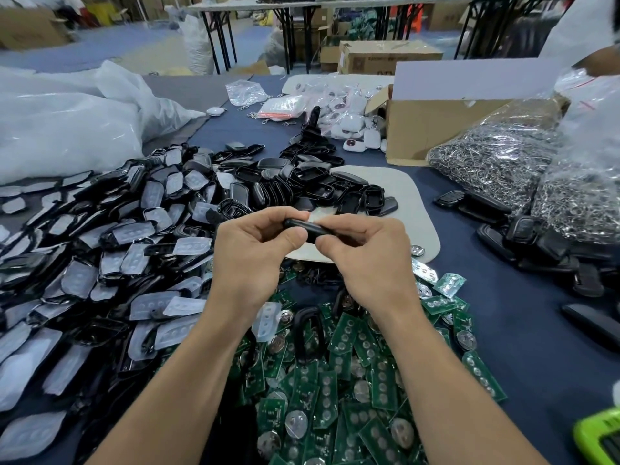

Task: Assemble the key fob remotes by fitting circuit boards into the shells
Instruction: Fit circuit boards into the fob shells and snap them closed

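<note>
Working over a dark blue cloth-covered table [503,313] crowded with parts. Holding 1 slim black plastic key fob shell [303,226] edge-on in the air beyond the heap of green circuit boards [352,380], pinching its 2 ends with the curled fingers of left hand [258,250] and right hand [365,260]. Risking a half-closed seam or a trapped board by squeezing unevenly.

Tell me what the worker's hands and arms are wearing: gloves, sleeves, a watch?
The left hand and right hand are bare: no gloves, and no rings or tape that I can see. The left forearm and right forearm are uncovered down to the frame's bottom edge; no sleeve, watch or wristband shows.
</note>
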Available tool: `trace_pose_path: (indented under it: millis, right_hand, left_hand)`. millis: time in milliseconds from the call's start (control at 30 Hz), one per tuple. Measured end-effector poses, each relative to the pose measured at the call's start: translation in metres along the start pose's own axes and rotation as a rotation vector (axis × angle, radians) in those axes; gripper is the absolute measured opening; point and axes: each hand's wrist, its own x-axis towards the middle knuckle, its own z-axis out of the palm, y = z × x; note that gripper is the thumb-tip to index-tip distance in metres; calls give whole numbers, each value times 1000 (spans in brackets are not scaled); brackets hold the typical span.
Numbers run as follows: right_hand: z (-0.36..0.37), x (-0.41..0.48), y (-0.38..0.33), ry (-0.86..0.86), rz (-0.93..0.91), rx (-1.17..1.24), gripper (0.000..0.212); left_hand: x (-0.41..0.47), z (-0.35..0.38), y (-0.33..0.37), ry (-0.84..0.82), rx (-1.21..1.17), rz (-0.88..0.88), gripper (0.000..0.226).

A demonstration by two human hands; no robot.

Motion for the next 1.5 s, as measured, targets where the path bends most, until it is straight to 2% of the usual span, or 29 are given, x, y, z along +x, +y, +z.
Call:
trace_pose_path:
  millis: [167,267,500,633,867,967,1133,1200,1300,1367,1500]
  right_hand:
    - [2,-2,1,-39,-82,-57,35]
    - [2,-1,1,-20,-42,-33,44]
    - [13,-4,-5,3,437,664,9]
    - [22,-11,-8,-43,571,769,7]
    - [29,-15,-8,-132,521,721,16]
    - [26,-12,-7,-147,507,671,20]
    - [17,-6,-4,-111,462,597,11]
    - [15,-5,-3,-99,480,666,14]
    - [12,-3,1,-102,489,800,21]
    - [11,-2,2,-129,449,812,25]
    - [4,1,6,-47,261,469,33]
  left_hand:
    - [-4,1,1,-59,14,57,43]
    - [-5,3,0,-50,35,49,33]
    - [-7,17,0,-61,-149,-143,11]
    - [-10,25,-2,62,-178,-123,30]
    - [-13,20,0,171,-158,-119,37]
    - [-11,18,-1,155,-166,-146,41]
    - [-9,18,-5,87,-159,-193,59]
    - [-9,17,-5,88,-147,-187,54]
    - [-9,19,-2,89,-103,-100,17]
    - [-9,19,-3,96,-45,-16,28]
    - [-11,15,-6,103,139,92,46]
